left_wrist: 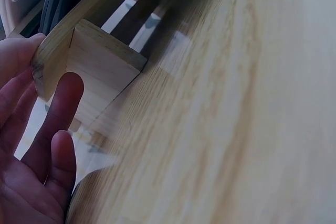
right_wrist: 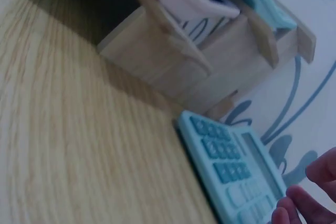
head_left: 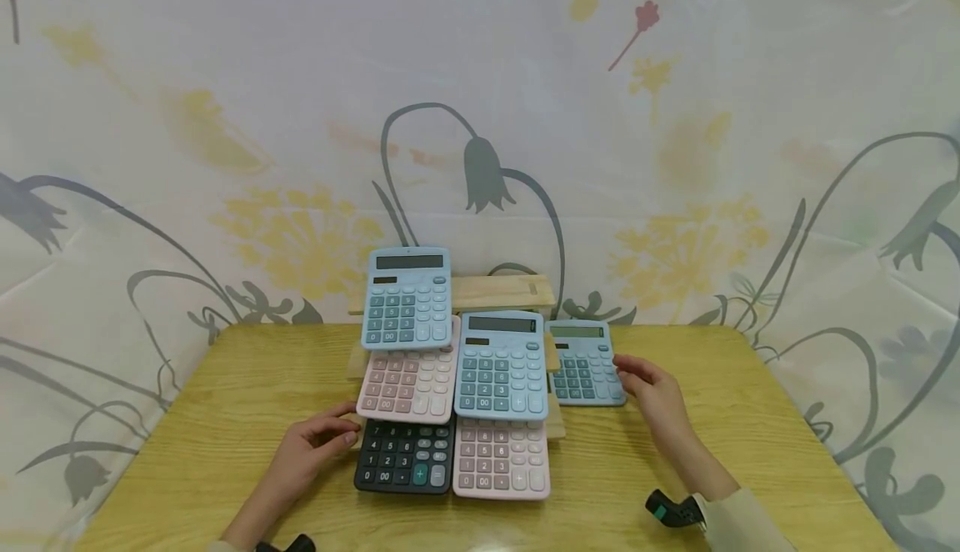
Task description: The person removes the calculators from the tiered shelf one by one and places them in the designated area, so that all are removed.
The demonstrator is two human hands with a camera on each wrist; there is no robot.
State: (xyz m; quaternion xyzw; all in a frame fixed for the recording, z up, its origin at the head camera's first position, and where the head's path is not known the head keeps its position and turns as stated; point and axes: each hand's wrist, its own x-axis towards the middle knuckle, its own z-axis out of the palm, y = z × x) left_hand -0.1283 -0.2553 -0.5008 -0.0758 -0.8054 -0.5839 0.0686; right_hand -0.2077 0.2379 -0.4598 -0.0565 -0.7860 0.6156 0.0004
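Note:
A tiered wooden rack (head_left: 498, 292) holds pink, light blue and black calculators. My left hand (head_left: 311, 445) is at the rack's lower left, next to the black calculator (head_left: 405, 456). In the left wrist view a fingertip touches the end of a wooden shelf (left_wrist: 52, 72), with the other fingers loosely bent. On the table right of the rack lies a light blue calculator (head_left: 585, 364). My right hand (head_left: 656, 393) has its fingertips at that calculator's right edge; in the right wrist view they overlap a corner of it.
On the rack are an upper light blue calculator (head_left: 408, 298), another light blue one (head_left: 502, 364), and two pink calculators (head_left: 408, 385), one below each. A floral backdrop (head_left: 480, 60) hangs behind the wooden table (head_left: 247, 402).

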